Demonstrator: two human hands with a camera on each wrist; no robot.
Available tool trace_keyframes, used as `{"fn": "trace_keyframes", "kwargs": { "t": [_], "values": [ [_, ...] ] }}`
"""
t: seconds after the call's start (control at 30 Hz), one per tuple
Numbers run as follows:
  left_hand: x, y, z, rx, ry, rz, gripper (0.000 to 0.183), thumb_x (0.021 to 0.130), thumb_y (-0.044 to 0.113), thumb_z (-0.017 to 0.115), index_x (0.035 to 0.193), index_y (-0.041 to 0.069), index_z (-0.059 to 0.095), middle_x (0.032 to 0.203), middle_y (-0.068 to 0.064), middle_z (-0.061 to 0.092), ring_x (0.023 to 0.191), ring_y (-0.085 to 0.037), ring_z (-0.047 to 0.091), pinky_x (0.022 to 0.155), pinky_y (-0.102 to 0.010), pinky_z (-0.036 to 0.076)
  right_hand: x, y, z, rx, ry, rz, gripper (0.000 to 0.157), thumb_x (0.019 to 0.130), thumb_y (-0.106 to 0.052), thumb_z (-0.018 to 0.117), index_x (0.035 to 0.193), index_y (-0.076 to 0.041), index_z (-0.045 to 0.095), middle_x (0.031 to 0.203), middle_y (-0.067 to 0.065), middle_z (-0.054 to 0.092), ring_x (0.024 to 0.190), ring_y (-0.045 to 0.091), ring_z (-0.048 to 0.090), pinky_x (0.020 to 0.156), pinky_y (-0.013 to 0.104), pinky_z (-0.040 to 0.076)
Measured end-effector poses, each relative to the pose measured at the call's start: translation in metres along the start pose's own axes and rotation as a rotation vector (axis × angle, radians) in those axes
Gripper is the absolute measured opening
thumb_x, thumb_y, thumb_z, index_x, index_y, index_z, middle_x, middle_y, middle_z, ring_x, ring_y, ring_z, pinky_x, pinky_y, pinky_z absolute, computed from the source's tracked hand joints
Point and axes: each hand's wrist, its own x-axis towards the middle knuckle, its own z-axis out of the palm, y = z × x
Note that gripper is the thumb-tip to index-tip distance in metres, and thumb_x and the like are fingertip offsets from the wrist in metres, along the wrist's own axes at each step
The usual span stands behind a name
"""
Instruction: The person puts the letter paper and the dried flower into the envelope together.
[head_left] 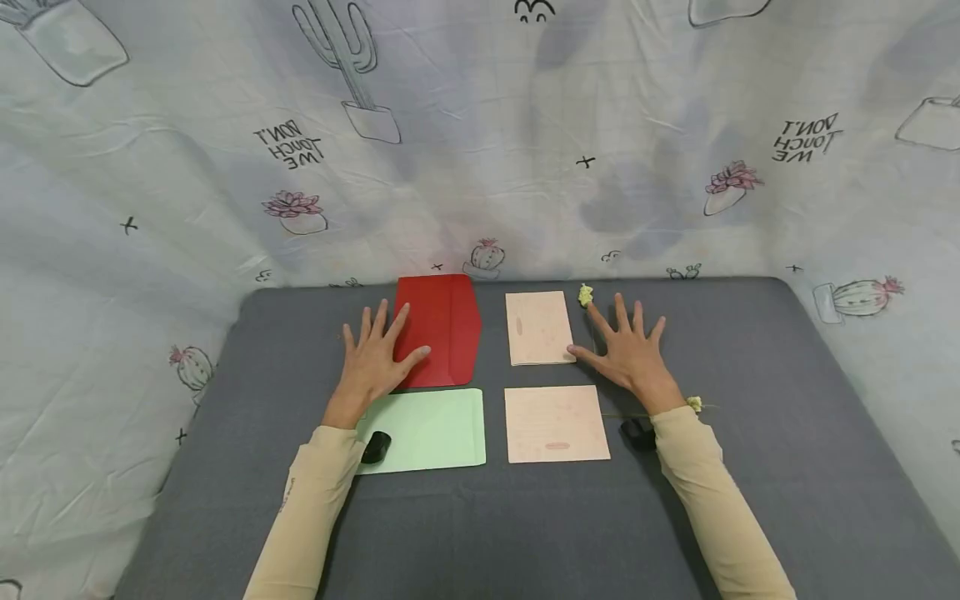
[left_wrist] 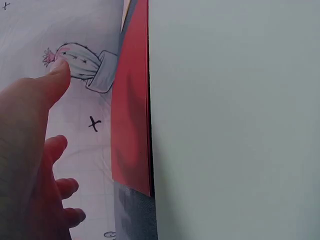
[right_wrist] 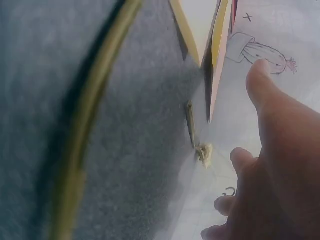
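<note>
Black wrist cameras (head_left: pixel 377 447) sit by long beige sleeves (head_left: pixel 321 487), the left bearing dark markings (head_left: pixel 287 494).

In soft light, the near stem (right_wrist: pixel 89 107) blurs.

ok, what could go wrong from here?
The small pale yellow flower nearest the person has its thin green stem running beneath the right wrist; lowering or sweeping might crush it.

The right hand has its index fingertip close to the farther pale yellow flower; could knock it.

The black left wrist camera overhangs the pale green rectangular envelope; may drag it.
</note>
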Motion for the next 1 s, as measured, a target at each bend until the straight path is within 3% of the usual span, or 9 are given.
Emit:
{"fn": "trace_keyframes", "kwargs": {
  "t": [0.1,0.3,0.5,0.63,0.83,1.0],
  "values": [
    [-0.001,0.002,-0.001,-0.015,0.000,0.011,0.083,0.080,0.069,0.040,0.146,0.027,0.010,0.150,-0.013,0.008,0.135,-0.041,0.006,0.102,-0.061,0.001,0.001,-0.002,0.000,0.021,-0.014,-0.020,0.090,0.077,-0.074,0.039,0.146,-0.023,0.013,0.149,0.021,0.000,0.131,0.050,0.000,0.094,0.071,-0.004],
    [-0.002,0.006,-0.001,-0.045,0.037,0.028,0.080,0.082,0.064,0.043,0.146,0.026,0.012,0.147,-0.015,0.021,0.133,-0.041,0.016,0.104,-0.059,0.007,0.000,-0.005,-0.003,0.163,-0.073,-0.063,0.091,0.078,-0.071,0.042,0.146,-0.021,0.009,0.149,0.020,0.000,0.132,0.048,0.000,0.098,0.067,-0.002],
    [-0.006,0.014,-0.004,-0.046,0.057,0.063,0.078,0.083,0.060,0.045,0.146,0.025,0.013,0.145,-0.014,0.027,0.129,-0.039,0.026,0.103,-0.059,0.014,-0.001,-0.003,-0.004,0.199,-0.063,-0.089,0.092,0.078,-0.069,0.044,0.146,-0.019,0.008,0.149,0.021,0.002,0.133,0.045,0.002,0.101,0.062,-0.001],
    [-0.012,0.020,-0.007,-0.062,0.075,0.109,0.076,0.083,0.057,0.049,0.145,0.023,0.018,0.142,-0.014,0.032,0.126,-0.036,0.033,0.101,-0.058,0.021,-0.005,-0.004,-0.004,0.230,-0.054,-0.123,0.090,0.080,-0.065,0.047,0.146,-0.018,0.009,0.150,0.019,0.003,0.135,0.041,0.003,0.104,0.059,0.007],
    [-0.025,0.027,-0.005,-0.110,0.102,0.205,0.071,0.084,0.050,0.053,0.142,0.018,0.027,0.138,-0.012,0.038,0.122,-0.032,0.039,0.098,-0.053,0.029,-0.018,-0.016,-0.009,0.271,0.001,-0.194,0.080,0.082,-0.050,0.058,0.144,-0.013,0.022,0.150,0.013,0.011,0.136,0.034,0.009,0.099,0.059,0.024],
    [-0.039,0.034,-0.004,-0.131,0.075,0.284,0.068,0.085,0.044,0.057,0.141,0.015,0.032,0.137,-0.011,0.041,0.122,-0.030,0.041,0.098,-0.051,0.032,-0.029,-0.032,-0.010,0.311,0.065,-0.281,0.062,0.086,-0.035,0.060,0.137,-0.008,0.037,0.146,0.014,0.024,0.133,0.033,0.023,0.097,0.053,0.031]
  ]
}}
